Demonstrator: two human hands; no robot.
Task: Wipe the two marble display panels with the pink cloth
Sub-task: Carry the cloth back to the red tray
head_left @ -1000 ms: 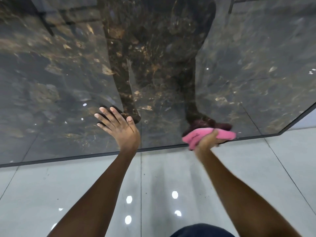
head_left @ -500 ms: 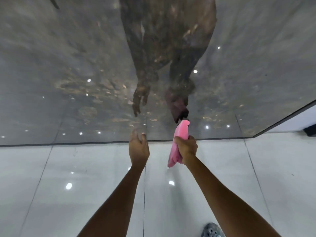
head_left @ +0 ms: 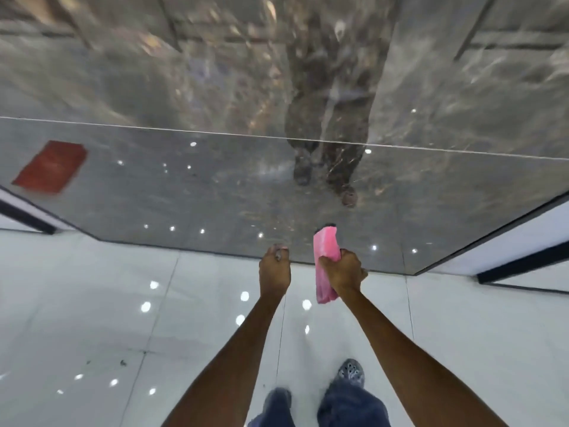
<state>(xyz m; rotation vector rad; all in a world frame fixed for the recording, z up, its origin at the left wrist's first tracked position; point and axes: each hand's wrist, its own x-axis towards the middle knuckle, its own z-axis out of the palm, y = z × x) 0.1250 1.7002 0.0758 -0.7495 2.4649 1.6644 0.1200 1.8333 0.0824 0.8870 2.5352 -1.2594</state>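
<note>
Cloth (head_left: 325, 266), pink and bunched into a long roll, is being held upright in the right hand (head_left: 343, 271), whose fingers are wrapping tightly round its middle so that one end is sticking up against the foot of the lower marble panel (head_left: 184, 192) and the other is hanging down over the white floor tiles (head_left: 92, 303). Gripping it mid-length like this is probably letting the person keep a firm, folded pad ready to press on the stone rather than a loose rag. The left hand (head_left: 274, 272) is hovering just beside it, near the panel's bottom edge, holding nothing; its fingers are curling loosely inward, though blur is making it hard to tell whether the tips are touching the marble. Above a thin pale seam, the upper marble panel (head_left: 154, 57) is rising out of view, both surfaces leaning or standing glossy enough to be mirroring the person's legs and the ceiling lights. A red label (head_left: 50, 166) is showing on the lower panel at far left, well apart from both hands. The person's shoe (head_left: 351, 371) and blue trousers are appearing at the bottom, close to the panel base. Judging by the cloth sitting at the very bottom edge, the wiping seems to be working along the lower panel's foot.
</note>
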